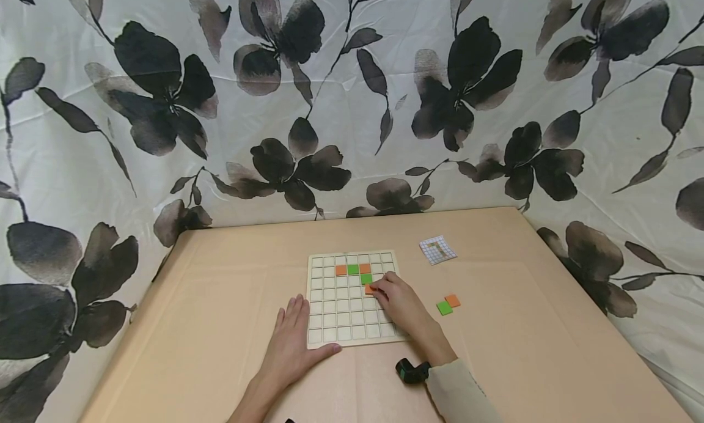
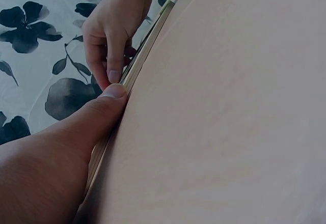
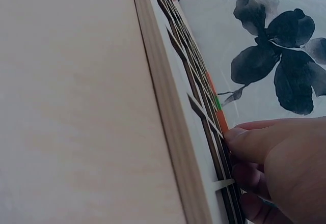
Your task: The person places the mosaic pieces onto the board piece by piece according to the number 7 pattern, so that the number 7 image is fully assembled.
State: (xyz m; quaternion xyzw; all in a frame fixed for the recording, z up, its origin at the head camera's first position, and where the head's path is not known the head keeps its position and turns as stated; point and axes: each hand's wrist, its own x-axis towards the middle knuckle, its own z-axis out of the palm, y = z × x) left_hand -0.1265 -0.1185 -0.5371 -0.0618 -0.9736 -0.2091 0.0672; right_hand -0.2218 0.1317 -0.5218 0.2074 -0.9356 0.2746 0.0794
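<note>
A square board (image 1: 329,334) with a raised grid lies on the table. In its upper part sit orange tiles (image 1: 341,270) and green tiles (image 1: 353,269), some in a row and one green tile (image 1: 366,279) below the row's right end. My right hand (image 1: 404,304) pinches an orange tile (image 1: 369,290) by its right side, just below that green one; the fingertips partly cover it. My left hand (image 1: 294,337) rests along the board's left edge with its fingers straight, the thumb (image 2: 109,99) against the near edge.
To the right of the board lie a loose green tile (image 1: 444,308) and a loose orange tile (image 1: 453,301), touching at a corner. A small card (image 1: 437,250) printed with a grid pattern lies farther back. Behind the table (image 1: 522,325) hangs a flower-patterned cloth (image 1: 379,160).
</note>
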